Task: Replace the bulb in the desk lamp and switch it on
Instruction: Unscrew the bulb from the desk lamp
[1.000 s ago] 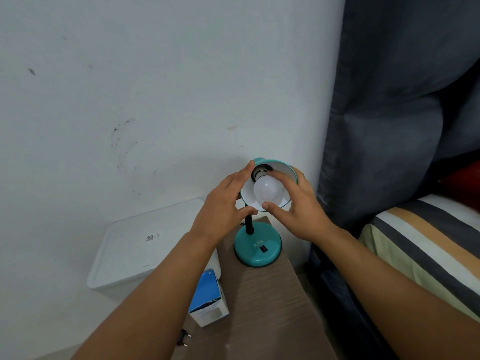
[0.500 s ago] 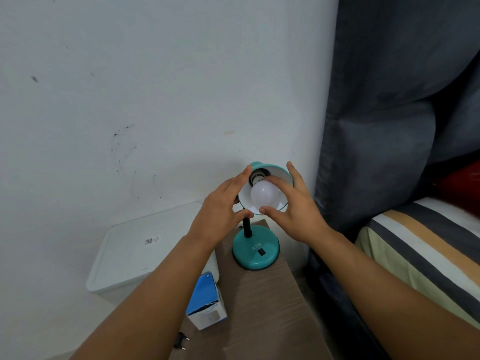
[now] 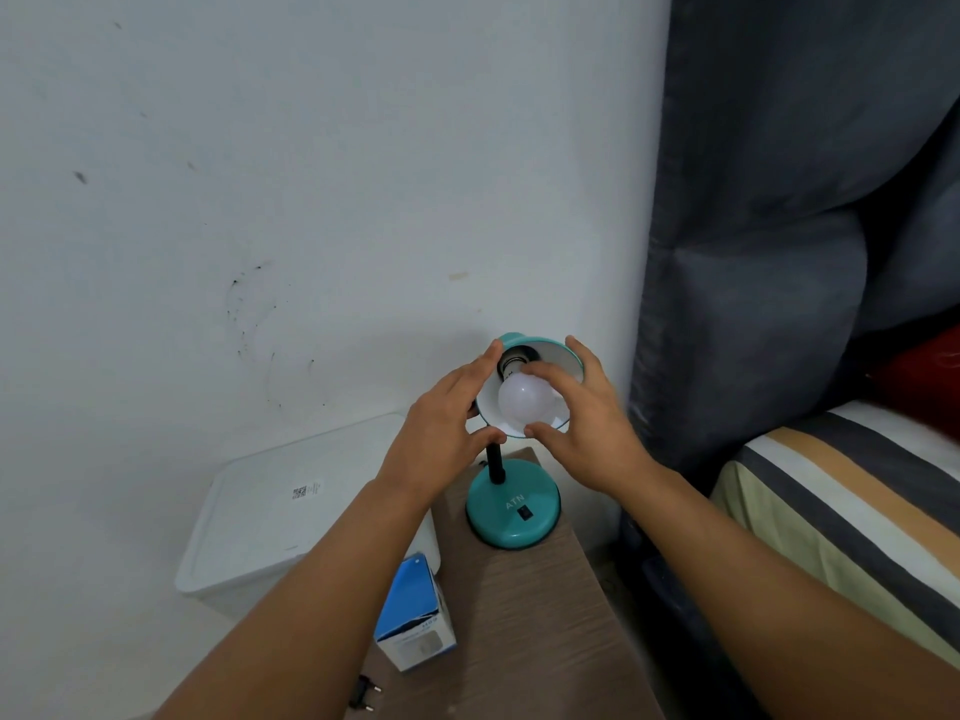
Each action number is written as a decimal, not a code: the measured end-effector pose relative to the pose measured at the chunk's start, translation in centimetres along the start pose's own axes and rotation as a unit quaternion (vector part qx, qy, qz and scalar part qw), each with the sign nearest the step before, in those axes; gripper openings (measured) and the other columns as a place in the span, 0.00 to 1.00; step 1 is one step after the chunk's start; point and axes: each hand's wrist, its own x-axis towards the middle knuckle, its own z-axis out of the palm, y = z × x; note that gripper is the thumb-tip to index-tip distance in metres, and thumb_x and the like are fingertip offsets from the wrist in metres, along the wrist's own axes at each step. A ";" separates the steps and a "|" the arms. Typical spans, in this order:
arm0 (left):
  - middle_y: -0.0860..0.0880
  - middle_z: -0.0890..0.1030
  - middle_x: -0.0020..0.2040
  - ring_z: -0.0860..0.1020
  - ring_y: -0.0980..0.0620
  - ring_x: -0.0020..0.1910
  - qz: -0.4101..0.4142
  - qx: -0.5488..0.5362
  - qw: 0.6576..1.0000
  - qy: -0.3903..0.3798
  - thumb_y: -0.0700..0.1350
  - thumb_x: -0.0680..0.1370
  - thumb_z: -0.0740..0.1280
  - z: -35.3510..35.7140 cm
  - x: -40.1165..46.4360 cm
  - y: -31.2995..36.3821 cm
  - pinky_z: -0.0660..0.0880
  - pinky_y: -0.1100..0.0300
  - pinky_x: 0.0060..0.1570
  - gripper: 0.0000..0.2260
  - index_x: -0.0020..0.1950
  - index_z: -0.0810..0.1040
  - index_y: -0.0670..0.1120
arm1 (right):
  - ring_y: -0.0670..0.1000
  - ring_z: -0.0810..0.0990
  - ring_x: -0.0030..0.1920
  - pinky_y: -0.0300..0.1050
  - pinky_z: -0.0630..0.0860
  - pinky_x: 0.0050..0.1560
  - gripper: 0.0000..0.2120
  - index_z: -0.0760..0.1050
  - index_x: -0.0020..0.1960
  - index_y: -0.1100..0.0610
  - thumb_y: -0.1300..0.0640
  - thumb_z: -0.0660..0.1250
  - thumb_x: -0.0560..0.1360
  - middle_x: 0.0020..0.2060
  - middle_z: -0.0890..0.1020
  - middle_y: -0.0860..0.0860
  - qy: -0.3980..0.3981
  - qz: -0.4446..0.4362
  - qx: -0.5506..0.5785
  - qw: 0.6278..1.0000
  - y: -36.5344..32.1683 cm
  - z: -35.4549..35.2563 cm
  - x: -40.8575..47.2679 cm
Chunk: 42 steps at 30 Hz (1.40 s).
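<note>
A teal desk lamp stands on a brown side table (image 3: 524,615), its round base (image 3: 511,509) carrying a black switch. The shade (image 3: 563,358) tilts toward me, white inside. A white bulb (image 3: 522,400) sits in the dark socket and is unlit. My right hand (image 3: 582,423) grips the bulb with thumb below and fingers above. My left hand (image 3: 441,433) clasps the shade's left rim, forefinger on its top edge and thumb under it.
A blue and white bulb box (image 3: 415,618) lies on the table's left edge. A black plug (image 3: 362,691) rests near the front. A white lidded bin (image 3: 291,511) stands left of the table. A grey curtain (image 3: 769,252) and a striped bed (image 3: 852,511) are to the right.
My right hand's fingers have shifted around the bulb, as in a turn. The left hand keeps its hold on the shade. The view has tilted slightly.
</note>
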 end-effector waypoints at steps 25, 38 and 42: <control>0.49 0.75 0.67 0.77 0.53 0.59 -0.004 -0.013 1.000 0.001 0.42 0.72 0.77 0.0 -0.4 0.5 0.76 0.61 0.61 0.43 0.80 0.57 0.58 | 0.40 0.66 0.61 0.28 0.63 0.61 0.30 0.70 0.64 0.42 0.51 0.79 0.66 0.70 0.60 0.47 0.006 0.011 0.079 0.997 -0.5 0.3 -0.3; 0.49 0.75 0.67 0.78 0.54 0.58 -0.009 -0.009 1.000 0.000 0.43 0.72 0.77 0.0 -0.3 0.3 0.77 0.60 0.62 0.43 0.80 0.57 0.58 | 0.47 0.67 0.68 0.37 0.64 0.64 0.32 0.70 0.66 0.47 0.50 0.79 0.66 0.72 0.61 0.49 0.026 0.015 0.056 0.998 -0.4 0.3 -0.3; 0.50 0.75 0.66 0.78 0.54 0.58 -0.016 -0.027 1.000 0.002 0.40 0.71 0.78 0.0 -0.4 0.2 0.76 0.65 0.61 0.44 0.79 0.57 0.60 | 0.53 0.63 0.73 0.43 0.67 0.67 0.31 0.67 0.69 0.45 0.55 0.75 0.70 0.75 0.56 0.50 -0.003 -0.018 0.040 0.999 -0.1 0.0 -0.5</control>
